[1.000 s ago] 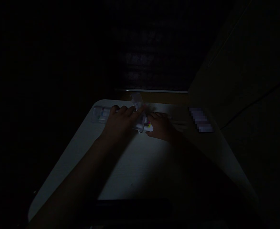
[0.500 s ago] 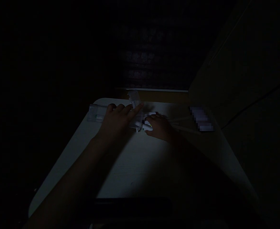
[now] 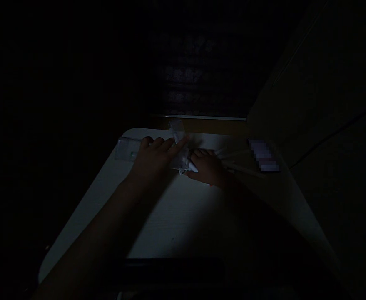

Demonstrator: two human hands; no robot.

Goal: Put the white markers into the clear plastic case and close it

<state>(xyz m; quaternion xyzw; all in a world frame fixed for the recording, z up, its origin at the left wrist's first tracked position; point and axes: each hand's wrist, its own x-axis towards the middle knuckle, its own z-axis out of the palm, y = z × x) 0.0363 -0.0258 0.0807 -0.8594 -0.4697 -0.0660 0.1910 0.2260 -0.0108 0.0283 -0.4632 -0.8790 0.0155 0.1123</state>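
Note:
In dim light, my left hand (image 3: 153,160) lies across a clear plastic case (image 3: 124,149), its fingers bent over it and the index finger reaching right. The case's lid (image 3: 177,128) tilts up beyond those fingers. Close to the case's right end, my right hand (image 3: 207,166) is closed around white pens; one white pen (image 3: 192,166) pokes out by the thumb side. How many it grips is hidden. Several thin pale pens (image 3: 243,168) lie to the right of this hand, faint in shadow.
Both arms rest over a white table (image 3: 173,212) with rounded corners. A phone-like dark slab (image 3: 265,157) with a blurred-out screen lies at the right. Behind the table hangs a dark patterned curtain (image 3: 185,75). A cable (image 3: 332,133) runs along the right side.
My right hand has shifted slightly left and down, bringing the pens against the case's open end. My left hand has barely moved; the lid leans a little farther right.

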